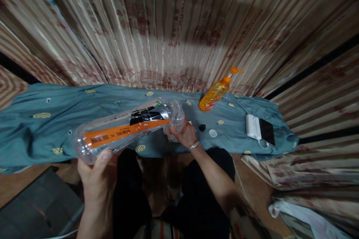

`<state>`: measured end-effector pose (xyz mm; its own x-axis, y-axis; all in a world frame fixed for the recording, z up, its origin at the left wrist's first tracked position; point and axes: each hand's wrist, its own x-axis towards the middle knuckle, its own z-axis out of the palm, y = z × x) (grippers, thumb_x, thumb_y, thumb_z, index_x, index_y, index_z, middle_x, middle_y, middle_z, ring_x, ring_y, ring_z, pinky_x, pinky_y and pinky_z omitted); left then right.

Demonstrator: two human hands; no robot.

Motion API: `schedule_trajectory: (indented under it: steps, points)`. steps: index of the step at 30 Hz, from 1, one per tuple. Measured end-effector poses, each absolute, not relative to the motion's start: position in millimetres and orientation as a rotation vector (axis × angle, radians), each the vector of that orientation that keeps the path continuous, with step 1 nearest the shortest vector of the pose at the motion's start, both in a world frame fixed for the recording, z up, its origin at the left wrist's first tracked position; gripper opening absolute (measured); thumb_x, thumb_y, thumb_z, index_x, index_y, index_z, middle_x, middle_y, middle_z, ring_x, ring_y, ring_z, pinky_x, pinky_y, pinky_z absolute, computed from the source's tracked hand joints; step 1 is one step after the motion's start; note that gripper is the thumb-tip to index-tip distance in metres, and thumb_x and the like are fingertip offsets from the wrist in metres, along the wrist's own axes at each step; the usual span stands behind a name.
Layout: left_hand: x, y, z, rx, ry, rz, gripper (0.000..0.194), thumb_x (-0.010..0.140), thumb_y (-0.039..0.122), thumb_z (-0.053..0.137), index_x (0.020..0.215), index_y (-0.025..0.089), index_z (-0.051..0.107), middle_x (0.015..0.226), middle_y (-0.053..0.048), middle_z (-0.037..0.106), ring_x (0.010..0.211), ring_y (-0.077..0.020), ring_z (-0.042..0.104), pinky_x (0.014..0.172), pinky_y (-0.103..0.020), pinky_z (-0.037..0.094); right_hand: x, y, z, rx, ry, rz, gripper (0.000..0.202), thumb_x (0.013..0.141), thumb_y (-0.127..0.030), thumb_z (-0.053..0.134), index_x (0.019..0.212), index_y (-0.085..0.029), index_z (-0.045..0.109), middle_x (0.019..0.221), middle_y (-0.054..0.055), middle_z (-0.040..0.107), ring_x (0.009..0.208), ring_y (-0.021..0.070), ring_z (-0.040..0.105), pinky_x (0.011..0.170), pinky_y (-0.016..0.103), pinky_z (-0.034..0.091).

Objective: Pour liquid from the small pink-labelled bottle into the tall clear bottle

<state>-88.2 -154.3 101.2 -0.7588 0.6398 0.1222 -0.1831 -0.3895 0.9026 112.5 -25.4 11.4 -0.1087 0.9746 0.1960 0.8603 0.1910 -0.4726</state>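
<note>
Gripping the large plastic bottle (126, 129) near its base, the left hand (98, 170) has its thumb laid along the near side, and the bottle lies slanted above the cloth-covered table (106, 104), its narrower end pointing to the person's right. There the right hand (186, 133) has its fingers curled around a transparent plastic piece (178, 118); blur hides where that piece ends and the bottle's shoulder begins, and whether any liquid is inside cannot be told. The likeliest trouble seems to be a slip: the smooth, rounded wall gives the left hand little to catch on, and squeezing such thin plastic could make it buckle or twist the two parts out of line. A careless elbow or wrist could also knock the small black cap (202, 127) or the flat white disc (212, 133), both just beside the right hand. The bottle's label is glossy silver with an orange band and black lettering. Beyond, an orange pump bottle (214, 95) stands with amber liquid inside; farther right lie a boxy white device (252, 126) and a flat dark phone (266, 131). The blue-green cloth is softly wrinkled, and pleated, patterned curtains (168, 26) hang behind.
</note>
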Motion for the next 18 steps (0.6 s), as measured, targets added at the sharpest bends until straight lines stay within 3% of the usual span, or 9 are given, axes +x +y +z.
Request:
schedule_trajectory:
  steps: [8,14,18]
  points:
    - [-88.0,-154.1,100.4,0.619,1.314,2.192,0.042,0.051,0.036,0.097,0.086,0.022,0.08,0.099,-0.009,0.08,0.091,-0.0319,0.078,0.089,-0.057,0.067,113.7,-25.0,12.2,-1.69,-2.008,0.38,0.055,0.083,-0.046,0.079,0.124,-0.013,0.063,0.11,0.016,0.081,0.099,0.0279,0.08,0.081,0.031,0.059]
    - [-87.0,-154.5,101.9,0.619,1.328,2.166,0.043,0.051,0.037,0.096,0.087,0.022,0.079,0.104,-0.01,0.08,0.109,-0.0383,0.075,0.092,-0.058,0.065,113.7,-24.8,12.1,-1.69,-2.029,0.34,0.05,0.083,-0.046,0.078,0.119,-0.014,0.064,0.105,0.015,0.081,0.094,0.0275,0.08,0.078,0.031,0.058]
    - [-86.5,-155.6,103.7,0.66,1.338,2.15,0.044,0.054,0.039,0.094,0.092,0.022,0.079,0.104,-0.011,0.079,0.11,-0.0395,0.075,0.093,-0.059,0.065,112.9,-25.2,13.0,-1.71,-2.019,0.371,0.053,0.083,-0.045,0.078,0.122,-0.013,0.062,0.107,0.015,0.081,0.096,0.0286,0.08,0.08,0.032,0.058]
